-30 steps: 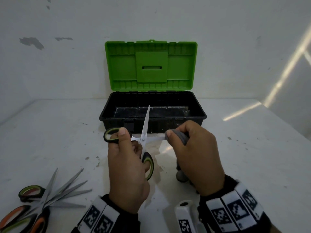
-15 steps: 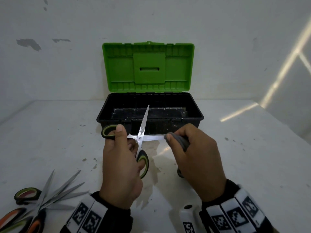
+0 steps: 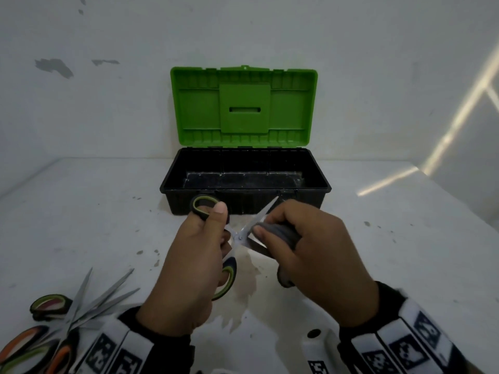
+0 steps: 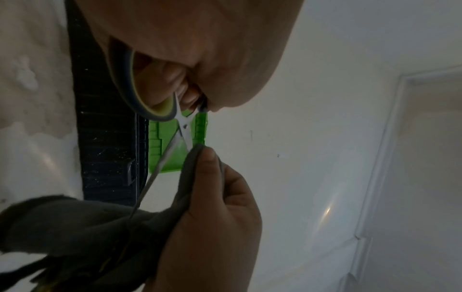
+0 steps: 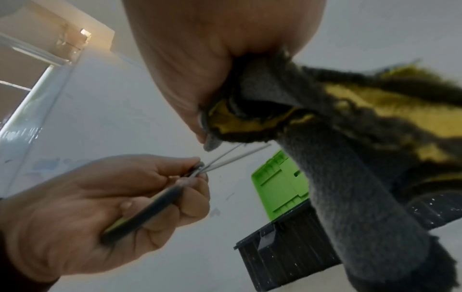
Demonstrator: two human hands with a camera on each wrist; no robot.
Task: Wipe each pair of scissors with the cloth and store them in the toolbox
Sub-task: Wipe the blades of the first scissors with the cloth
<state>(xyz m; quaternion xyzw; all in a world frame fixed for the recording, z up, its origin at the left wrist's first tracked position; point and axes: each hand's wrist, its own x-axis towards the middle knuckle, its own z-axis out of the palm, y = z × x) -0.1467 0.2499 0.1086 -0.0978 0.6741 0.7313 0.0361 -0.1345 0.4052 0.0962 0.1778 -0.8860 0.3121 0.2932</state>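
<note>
meanwhile left hand (image 3: 189, 268) grips scissors (image 3: 240, 236), right hand (image 3: 310, 252) pinches cloth (image 3: 280, 233).

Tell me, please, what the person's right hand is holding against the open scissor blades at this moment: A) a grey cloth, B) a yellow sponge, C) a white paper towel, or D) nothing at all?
A: the right hand grips a folded grey cloth pressed onto a blade of the open scissors, whose handles the left hand holds in front of the toolbox.
</note>
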